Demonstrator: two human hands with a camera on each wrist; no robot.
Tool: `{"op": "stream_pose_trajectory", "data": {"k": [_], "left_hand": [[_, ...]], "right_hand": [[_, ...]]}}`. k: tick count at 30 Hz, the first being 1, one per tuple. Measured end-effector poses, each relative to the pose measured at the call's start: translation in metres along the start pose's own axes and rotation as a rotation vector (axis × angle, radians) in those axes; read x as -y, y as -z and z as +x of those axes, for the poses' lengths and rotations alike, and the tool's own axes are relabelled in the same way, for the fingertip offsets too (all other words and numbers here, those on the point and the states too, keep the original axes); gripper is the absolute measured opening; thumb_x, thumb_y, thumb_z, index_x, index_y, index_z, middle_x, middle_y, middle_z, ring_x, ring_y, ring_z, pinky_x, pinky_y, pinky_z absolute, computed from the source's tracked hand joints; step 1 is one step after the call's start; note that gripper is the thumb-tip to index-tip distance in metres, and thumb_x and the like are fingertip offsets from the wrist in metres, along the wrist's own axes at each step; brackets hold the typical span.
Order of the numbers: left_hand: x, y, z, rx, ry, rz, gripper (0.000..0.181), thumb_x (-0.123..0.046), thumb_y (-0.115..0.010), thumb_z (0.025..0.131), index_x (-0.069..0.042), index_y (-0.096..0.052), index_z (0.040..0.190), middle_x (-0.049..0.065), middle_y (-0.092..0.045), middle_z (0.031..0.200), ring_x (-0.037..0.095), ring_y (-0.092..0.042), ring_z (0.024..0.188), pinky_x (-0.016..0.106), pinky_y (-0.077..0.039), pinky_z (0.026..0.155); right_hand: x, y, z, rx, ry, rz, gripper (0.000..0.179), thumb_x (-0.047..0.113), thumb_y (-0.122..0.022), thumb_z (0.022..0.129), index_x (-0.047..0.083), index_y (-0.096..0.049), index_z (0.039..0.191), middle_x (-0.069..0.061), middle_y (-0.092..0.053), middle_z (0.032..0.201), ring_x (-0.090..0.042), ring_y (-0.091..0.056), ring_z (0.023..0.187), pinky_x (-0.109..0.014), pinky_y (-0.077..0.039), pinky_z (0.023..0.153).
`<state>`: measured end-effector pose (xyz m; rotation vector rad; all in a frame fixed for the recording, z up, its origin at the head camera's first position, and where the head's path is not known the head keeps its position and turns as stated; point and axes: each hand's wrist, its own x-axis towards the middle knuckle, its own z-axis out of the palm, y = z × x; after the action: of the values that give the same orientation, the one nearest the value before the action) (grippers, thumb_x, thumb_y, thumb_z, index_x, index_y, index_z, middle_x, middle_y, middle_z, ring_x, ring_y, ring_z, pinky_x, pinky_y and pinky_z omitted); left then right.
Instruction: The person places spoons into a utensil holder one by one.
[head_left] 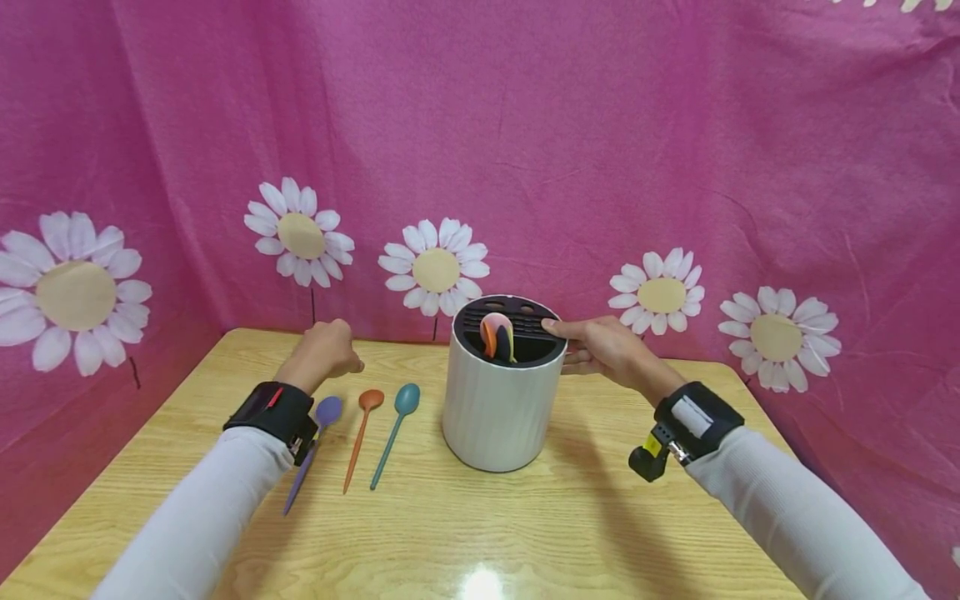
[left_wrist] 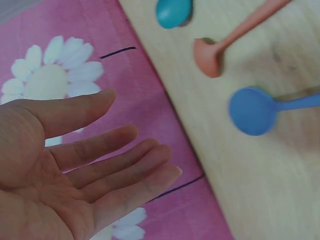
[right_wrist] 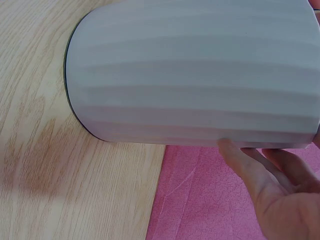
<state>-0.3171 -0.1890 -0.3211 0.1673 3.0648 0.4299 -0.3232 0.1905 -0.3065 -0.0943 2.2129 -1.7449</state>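
Observation:
My left hand (head_left: 321,354) hovers above the table's left part, beyond a row of utensils, holding nothing. Its fingers are loosely bent in the left wrist view. Nearest it lies a purple-blue round-headed utensil (head_left: 328,411), then an orange ladle (head_left: 371,399), then a teal spoon (head_left: 407,398). A white ribbed utensil holder (head_left: 498,417) with a black slotted top stands upright at mid-table. Inside it are a pink-orange utensil head and dark and yellow pieces (head_left: 497,333), partly hidden. My right hand (head_left: 609,350) holds the holder's right side, thumb over the rim, fingers (right_wrist: 240,162) against the wall.
The light wooden table (head_left: 480,525) ends at a pink cloth (head_left: 525,150) with white daisies, hanging behind and at both sides. The holder's shadow falls on the wood to its right.

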Motion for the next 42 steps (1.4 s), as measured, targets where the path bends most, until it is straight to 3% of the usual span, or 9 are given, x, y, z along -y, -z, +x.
{"op": "stream_pose_trajectory", "data": {"k": [7,15,23,34,42], "left_hand": [[0.018,-0.015,-0.008,0.018,0.015,-0.019,0.021,-0.012,-0.076,0.077,0.002,-0.061,0.073,0.011,-0.058,0.074,0.032,-0.057,0.077,0.044,-0.051,0.069],[0.032,-0.028,-0.016,0.077,0.087,-0.051,0.019,-0.01,-0.076,0.078,0.002,-0.061,0.078,0.01,-0.057,0.067,0.021,-0.056,0.053,0.028,-0.045,0.046],[0.038,-0.044,-0.025,0.146,0.145,-0.129,0.011,-0.002,-0.063,0.081,0.004,-0.054,0.08,0.004,-0.046,0.054,0.01,-0.039,0.038,0.019,-0.031,0.035],[0.042,-0.058,-0.028,0.168,0.191,-0.098,0.02,-0.005,-0.072,0.082,0.006,-0.056,0.086,0.008,-0.051,0.055,0.016,-0.052,0.044,0.021,-0.038,0.036],[0.041,-0.059,-0.029,0.184,0.197,-0.061,0.021,-0.005,-0.076,0.077,0.003,-0.057,0.076,0.013,-0.06,0.058,0.02,-0.059,0.048,0.023,-0.041,0.039]], "right_hand": [[-0.002,0.001,0.001,0.007,0.002,0.001,0.053,0.033,-0.067,0.094,-0.008,-0.056,0.125,-0.011,-0.07,0.1,-0.028,-0.066,0.094,-0.042,-0.055,0.084],[-0.001,0.0,0.001,0.0,0.002,0.003,0.052,0.033,-0.067,0.093,-0.008,-0.058,0.123,-0.01,-0.071,0.097,-0.028,-0.067,0.092,-0.041,-0.056,0.082],[0.0,0.0,0.0,-0.009,0.006,0.007,0.05,0.033,-0.067,0.094,-0.007,-0.058,0.123,-0.011,-0.07,0.099,-0.028,-0.066,0.093,-0.041,-0.056,0.082],[-0.002,0.0,0.002,-0.006,0.014,0.014,0.052,0.033,-0.067,0.093,-0.008,-0.058,0.123,-0.011,-0.071,0.098,-0.029,-0.066,0.093,-0.041,-0.056,0.081],[-0.002,0.0,0.001,-0.002,0.015,0.011,0.054,0.034,-0.068,0.093,-0.008,-0.057,0.125,-0.012,-0.07,0.1,-0.029,-0.066,0.093,-0.041,-0.056,0.083]]}}
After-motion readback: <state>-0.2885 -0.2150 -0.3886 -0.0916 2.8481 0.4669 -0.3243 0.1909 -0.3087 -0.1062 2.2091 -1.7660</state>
